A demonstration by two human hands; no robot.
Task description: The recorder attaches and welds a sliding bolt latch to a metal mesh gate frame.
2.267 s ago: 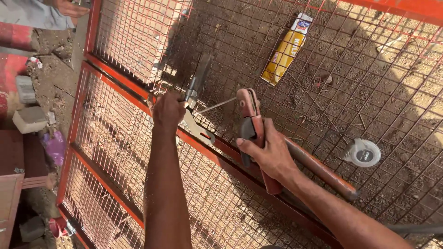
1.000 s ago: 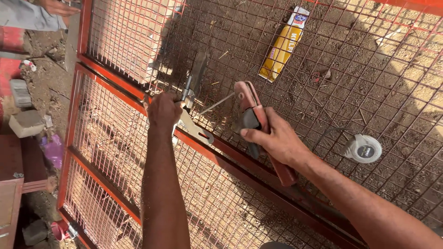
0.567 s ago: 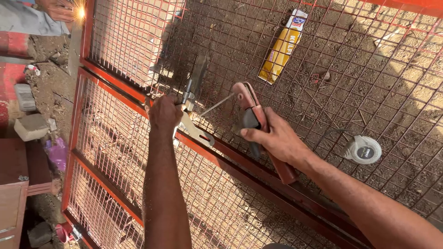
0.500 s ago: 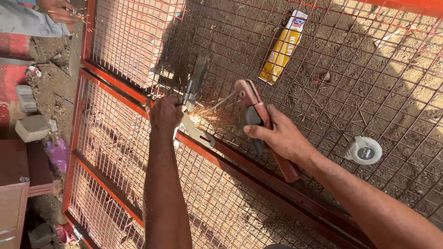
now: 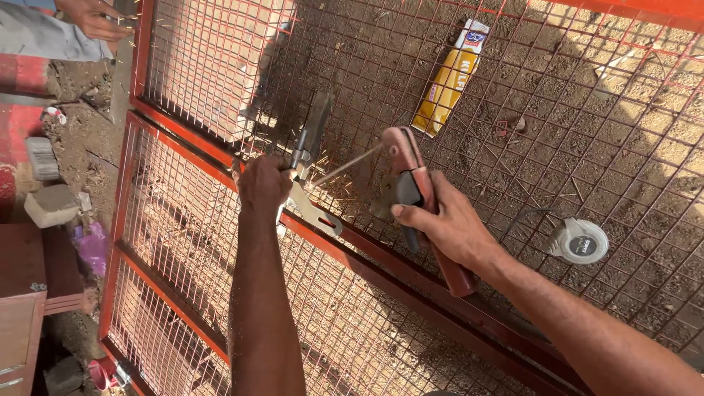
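My left hand [image 5: 262,185] grips a small metal tool that presses a flat metal bracket [image 5: 314,213] against the red frame bar [image 5: 352,253] of a wire-mesh panel [image 5: 220,66]. My right hand [image 5: 440,224] is closed around the reddish handle of a welding electrode holder [image 5: 411,183]. Its thin rod [image 5: 345,165] points left and its tip meets the bracket by my left hand, where small sparks scatter.
A yellow box [image 5: 449,77] and a round grey-white reel [image 5: 579,240] lie on the dirt under the mesh. Another person's hand [image 5: 95,18] is at the top left. Bricks [image 5: 50,205], a purple scrap and wooden furniture [image 5: 22,308] sit at the left.
The rod tip has come onto the bracket and sparks have appeared there. Both hands keep nearly the same place and hold.
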